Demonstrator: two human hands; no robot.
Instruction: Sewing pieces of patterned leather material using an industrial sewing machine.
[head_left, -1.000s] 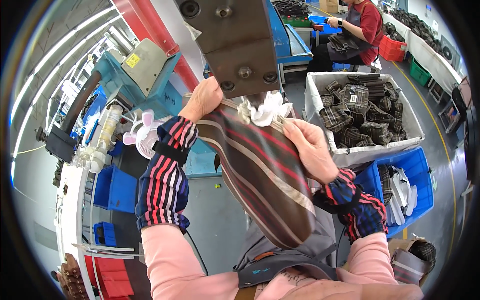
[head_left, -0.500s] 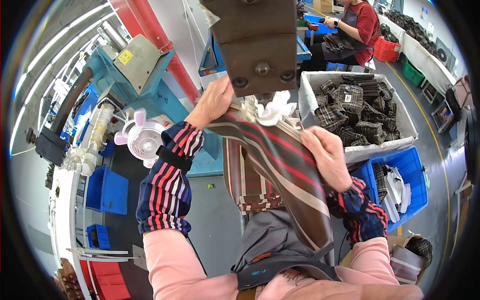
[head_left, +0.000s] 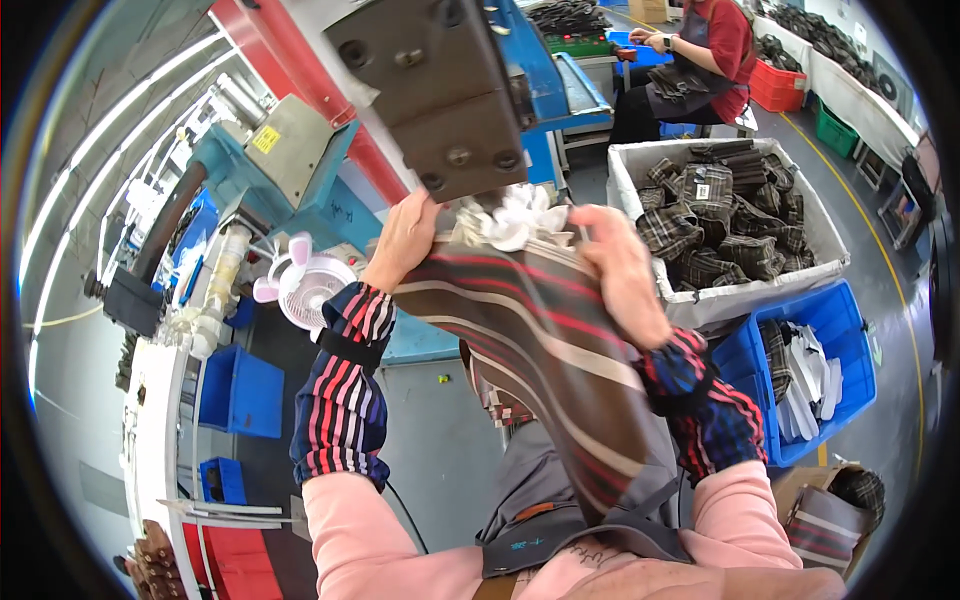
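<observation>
Striped fabric piece (head_left: 540,340) is held up below the dark machine head (head_left: 430,110), top edge near the white ruffled material (head_left: 515,215) under the head, rest draped down toward the grey apron (head_left: 535,470). Upper left corner is gripped by the left hand (head_left: 405,238), fingertips partly hidden by the head. Right hand (head_left: 622,275) is curled at the upper right edge but blurred; whether cloth is pinched there cannot be told. To be done well, as judged here: top edge should be held level and lightly taut between both hands, stripes not pulled askew, loose cloth supported so its weight does not drag, and fingers kept clear of the underside of the head. Cloth looks soft, thin and smooth, brown with red and beige stripes, bowed into long curves and a rounded fold. Head is a blocky metal box, worn, with recessed bolts; white material is crumpled, petal-like. To the right, crumpled plaid pieces (head_left: 705,190) are heaped in a white-lined bin (head_left: 720,305); flat white strips (head_left: 805,385) are placed in a smooth blue plastic crate (head_left: 855,350).
</observation>
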